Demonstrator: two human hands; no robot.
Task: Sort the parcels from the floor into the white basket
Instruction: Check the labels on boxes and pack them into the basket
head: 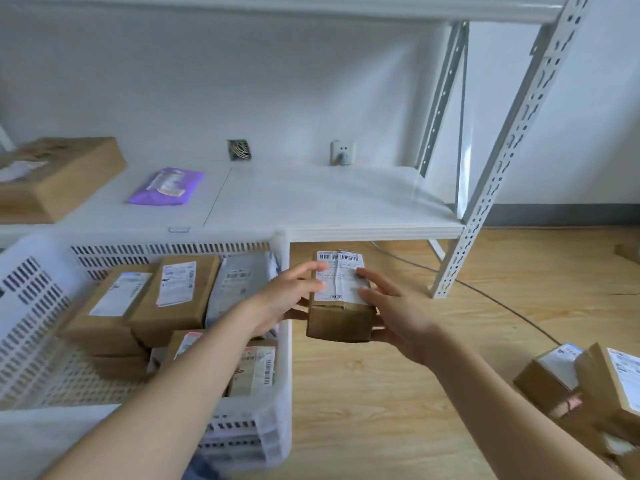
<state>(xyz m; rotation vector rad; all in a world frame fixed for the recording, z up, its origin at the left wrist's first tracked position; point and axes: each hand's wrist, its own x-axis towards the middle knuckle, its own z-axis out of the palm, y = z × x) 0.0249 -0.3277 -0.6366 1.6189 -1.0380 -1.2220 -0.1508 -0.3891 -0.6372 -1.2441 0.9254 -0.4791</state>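
Both hands hold one small cardboard parcel above the floor, just right of the white basket: left hand grips its left side, right hand its right. The basket contains several labelled parcels. More parcels lie on the floor at right.

1. 2 bare forearms are showing, entering from the near edge, with no sleeves, cuffs or gloves covering them.
2. The left hand is wearing no ring, watch or band.
3. The right hand is likewise showing bare fingers and a bare wrist.
4. Blue fabric, blurred, is showing at the near edge beneath the left forearm.
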